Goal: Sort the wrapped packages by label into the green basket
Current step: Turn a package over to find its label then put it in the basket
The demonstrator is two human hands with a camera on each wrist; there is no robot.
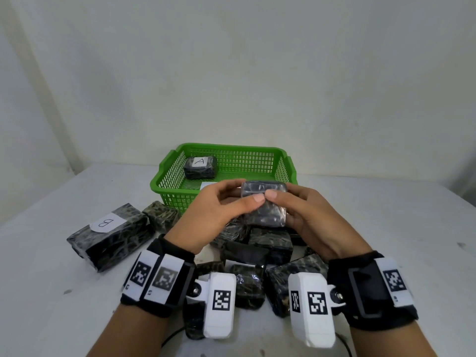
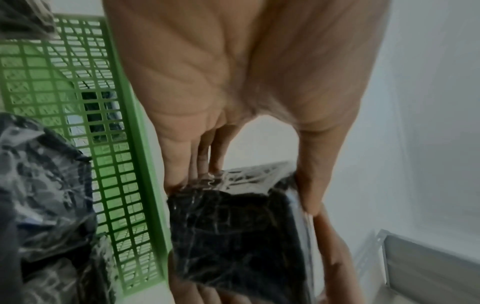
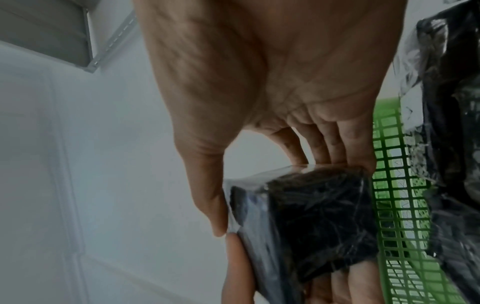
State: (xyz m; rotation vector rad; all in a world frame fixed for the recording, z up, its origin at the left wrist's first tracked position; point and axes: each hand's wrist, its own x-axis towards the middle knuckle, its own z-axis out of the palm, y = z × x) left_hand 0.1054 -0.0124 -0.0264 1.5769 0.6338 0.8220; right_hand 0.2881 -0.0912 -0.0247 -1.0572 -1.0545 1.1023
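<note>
Both hands hold one black plastic-wrapped package up in front of the green basket. My left hand grips its left side, thumb on the near face. My right hand grips its right side, thumb beside the left thumb. No label shows on this package. In the basket's far left corner lies a package labelled A, and a white label shows behind my left fingers. A pile of wrapped packages lies under my hands.
A larger package labelled B lies left of the pile, with a smaller one beside it by the basket's near left corner. White table runs to a white wall; a cable lies near my left forearm.
</note>
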